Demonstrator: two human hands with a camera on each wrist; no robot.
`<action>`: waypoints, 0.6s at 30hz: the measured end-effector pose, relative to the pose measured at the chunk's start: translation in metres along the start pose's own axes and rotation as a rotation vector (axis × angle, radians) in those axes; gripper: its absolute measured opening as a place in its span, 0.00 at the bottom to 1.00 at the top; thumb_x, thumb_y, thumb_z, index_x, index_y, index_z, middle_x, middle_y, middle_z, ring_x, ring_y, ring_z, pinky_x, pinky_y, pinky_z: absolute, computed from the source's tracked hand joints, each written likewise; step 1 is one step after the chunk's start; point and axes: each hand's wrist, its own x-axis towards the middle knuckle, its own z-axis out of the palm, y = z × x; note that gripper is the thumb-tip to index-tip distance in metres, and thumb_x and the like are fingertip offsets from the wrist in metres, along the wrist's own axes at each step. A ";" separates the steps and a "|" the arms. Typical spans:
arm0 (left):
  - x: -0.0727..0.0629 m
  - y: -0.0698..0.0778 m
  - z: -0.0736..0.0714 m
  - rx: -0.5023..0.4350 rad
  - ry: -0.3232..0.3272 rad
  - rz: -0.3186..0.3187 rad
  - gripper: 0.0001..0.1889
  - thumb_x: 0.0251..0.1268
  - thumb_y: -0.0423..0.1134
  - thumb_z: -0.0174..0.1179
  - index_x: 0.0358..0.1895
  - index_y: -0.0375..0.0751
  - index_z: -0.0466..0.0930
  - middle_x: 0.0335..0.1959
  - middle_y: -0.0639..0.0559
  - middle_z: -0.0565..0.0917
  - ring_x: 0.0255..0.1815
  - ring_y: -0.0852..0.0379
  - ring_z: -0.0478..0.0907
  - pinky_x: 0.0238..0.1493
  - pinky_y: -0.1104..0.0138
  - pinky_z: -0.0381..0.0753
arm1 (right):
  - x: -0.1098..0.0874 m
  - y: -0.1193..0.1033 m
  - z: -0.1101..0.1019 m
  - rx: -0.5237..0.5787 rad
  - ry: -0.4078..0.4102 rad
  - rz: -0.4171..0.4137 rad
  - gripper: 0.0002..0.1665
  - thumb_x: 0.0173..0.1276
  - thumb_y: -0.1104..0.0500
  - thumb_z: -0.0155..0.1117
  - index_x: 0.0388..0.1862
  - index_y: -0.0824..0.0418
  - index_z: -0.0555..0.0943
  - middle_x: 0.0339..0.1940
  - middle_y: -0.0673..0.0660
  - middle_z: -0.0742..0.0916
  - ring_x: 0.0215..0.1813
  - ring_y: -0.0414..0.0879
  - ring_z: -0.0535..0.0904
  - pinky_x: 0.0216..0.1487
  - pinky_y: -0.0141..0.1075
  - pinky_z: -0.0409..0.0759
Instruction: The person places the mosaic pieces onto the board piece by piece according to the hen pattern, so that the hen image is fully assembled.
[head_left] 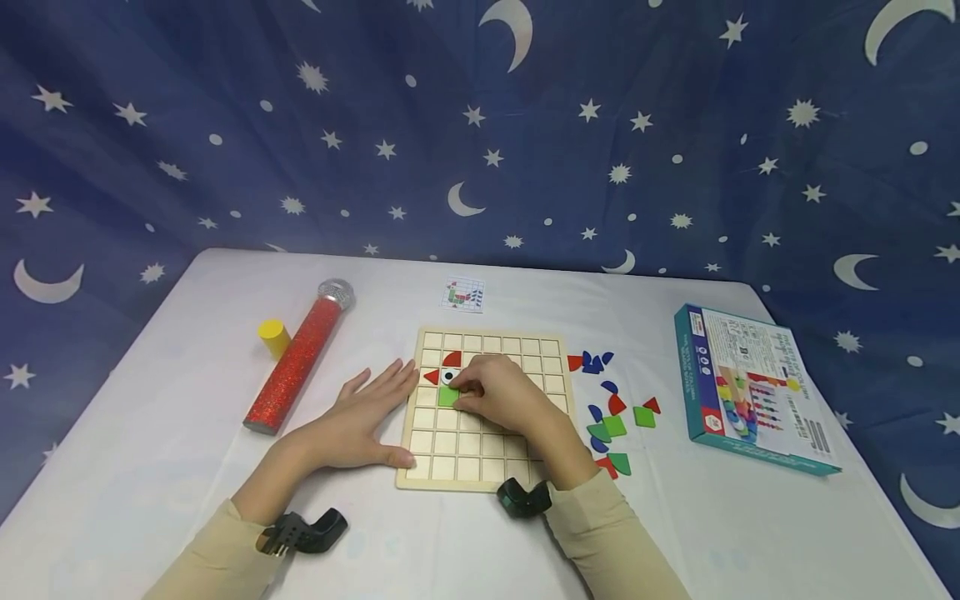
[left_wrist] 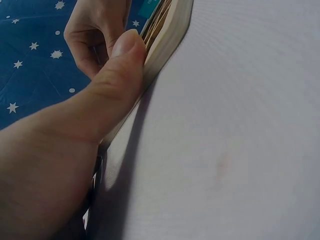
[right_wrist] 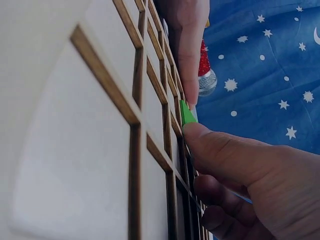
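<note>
A wooden grid board [head_left: 442, 468] lies on the table. My right hand [head_left: 498, 392] is over its upper left part, thumb and curled fingers at a green square tile [head_left: 447, 397]. In the right wrist view the thumb touches that green tile [right_wrist: 186, 114], which stands a little proud of the grid. Just above it sit a white eye tile [head_left: 448, 377], a red triangle [head_left: 431, 377] and a red quarter-round tile [head_left: 452, 358]. My left hand [head_left: 360, 425] rests along the board's left edge, fingers stretched out, thumb on the lower left edge.
Loose red, blue and green tiles [head_left: 615, 426] lie right of the board. A small pattern card [head_left: 462, 295] is behind it. On the left are a red glittery microphone [head_left: 300, 362] and a yellow cylinder [head_left: 274, 337]. A teal-edged box [head_left: 757, 387] lies far right.
</note>
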 end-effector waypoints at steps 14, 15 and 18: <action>-0.001 0.002 -0.002 0.004 -0.001 -0.005 0.61 0.42 0.73 0.62 0.76 0.42 0.46 0.79 0.51 0.44 0.79 0.49 0.37 0.74 0.45 0.33 | 0.001 -0.001 0.002 -0.066 0.010 -0.034 0.13 0.59 0.53 0.71 0.43 0.53 0.88 0.36 0.45 0.87 0.39 0.36 0.80 0.45 0.30 0.79; -0.001 0.002 -0.002 0.006 -0.002 -0.005 0.61 0.42 0.73 0.62 0.76 0.42 0.46 0.79 0.51 0.44 0.79 0.49 0.37 0.74 0.45 0.33 | 0.001 -0.002 0.001 -0.065 0.008 -0.030 0.13 0.59 0.53 0.71 0.43 0.53 0.88 0.36 0.46 0.87 0.40 0.36 0.80 0.46 0.30 0.79; 0.000 0.002 -0.002 0.014 -0.001 -0.004 0.61 0.42 0.74 0.61 0.76 0.42 0.46 0.79 0.50 0.44 0.79 0.49 0.38 0.74 0.45 0.34 | 0.000 -0.003 0.000 -0.066 0.006 -0.024 0.13 0.59 0.53 0.71 0.43 0.54 0.88 0.36 0.46 0.88 0.39 0.36 0.80 0.47 0.31 0.79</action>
